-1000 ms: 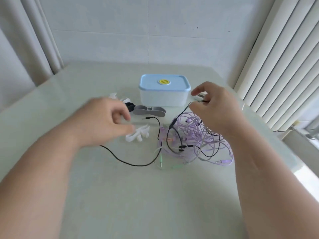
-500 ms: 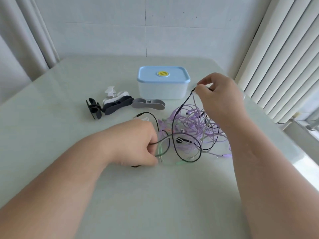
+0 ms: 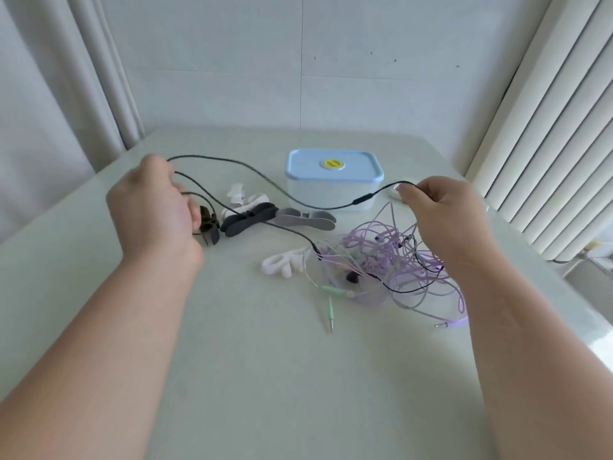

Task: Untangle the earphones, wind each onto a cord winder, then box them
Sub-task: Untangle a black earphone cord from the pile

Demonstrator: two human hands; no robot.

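Note:
A black earphone cord (image 3: pixel 265 180) stretches in the air between my hands. My left hand (image 3: pixel 152 207) grips one part of it at the left, above the table. My right hand (image 3: pixel 441 210) pinches the other part at the right, near the inline remote. From my left hand the black cord also runs down into a tangle of purple and green earphones (image 3: pixel 391 260) on the table. Several cord winders lie by: a white one (image 3: pixel 285 264), a dark one (image 3: pixel 248 220), a grey one (image 3: pixel 306 218) and a black one (image 3: pixel 209 227). A lidded blue-topped box (image 3: pixel 333 175) stands behind.
Another white winder (image 3: pixel 240 195) lies behind the dark one. A small white object (image 3: pixel 394 193) sits right of the box. Curtains hang at the left, blinds at the right. The table's right edge runs close to the tangle.
My left hand has lifted from the table and swung far left with the black cord. The cord now hangs stretched between both hands, pulled partly out of the tangle.

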